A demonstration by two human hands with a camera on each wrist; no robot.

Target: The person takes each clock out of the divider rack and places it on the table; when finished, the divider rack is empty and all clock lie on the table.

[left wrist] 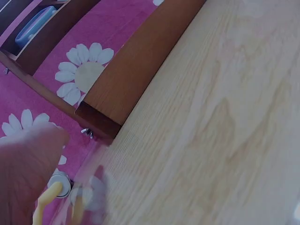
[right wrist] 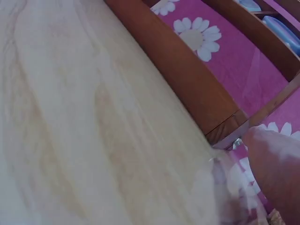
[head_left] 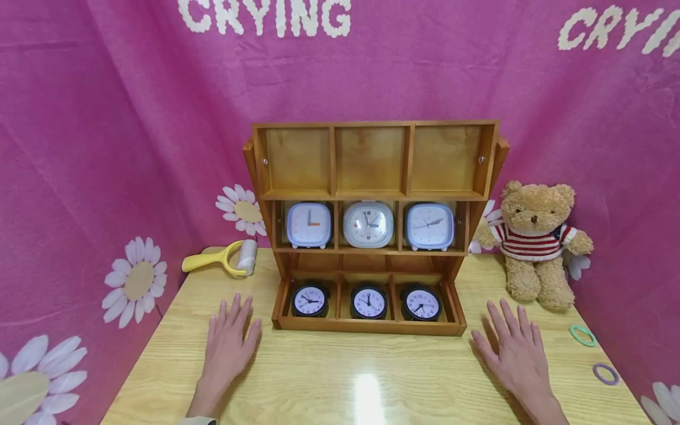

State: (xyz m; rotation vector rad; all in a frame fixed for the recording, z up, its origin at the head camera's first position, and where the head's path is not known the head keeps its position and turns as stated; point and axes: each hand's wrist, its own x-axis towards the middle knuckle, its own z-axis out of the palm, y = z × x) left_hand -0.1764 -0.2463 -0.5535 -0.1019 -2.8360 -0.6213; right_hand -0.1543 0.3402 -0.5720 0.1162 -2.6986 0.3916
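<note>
**Pink cloth (head_left: 425, 77) around a pale wooden table (head_left: 297, 378)**

Cloth hangs behind and at both sides, creased. White daisies (head_left: 139, 281) low, cream lettering (head_left: 280, 18), "CRYING", high. Table grain shows; bright glare patch (head_left: 369, 395) on glossy top, front centre.

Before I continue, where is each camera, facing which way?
Head: on the head, facing forward and down at a brown wooden three-tier shelf; left hand and right hand show.
Left wrist: on that wrist, facing pale wooden tabletop and shelf's left corner; hand partly visible.
Right wrist: likewise, facing shelf's right corner; hand partly visible.
Wrist views share shelf and tabletop.
</note>
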